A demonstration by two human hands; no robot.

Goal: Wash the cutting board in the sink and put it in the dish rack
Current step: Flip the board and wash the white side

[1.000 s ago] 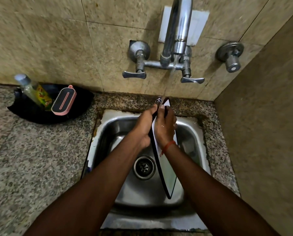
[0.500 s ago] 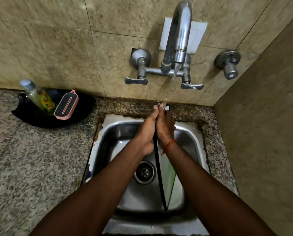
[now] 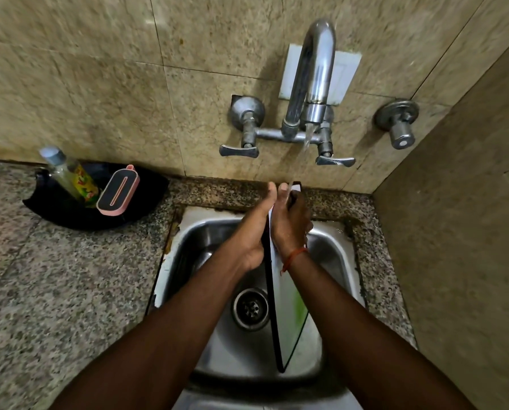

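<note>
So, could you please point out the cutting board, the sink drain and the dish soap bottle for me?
cutting board (image 3: 288,315): head view, on its white face below the wrist.
sink drain (image 3: 250,309): head view, on the strainer's centre.
dish soap bottle (image 3: 70,176): head view, on its body.

Black dish (image 3: 55,208) sat on speckled granite counter (image 3: 55,291), left, holding a clear bottle (image 3: 67,173) and pink-edged scrubber (image 3: 117,190). Wall faucet (image 3: 309,93) ran water.
</note>
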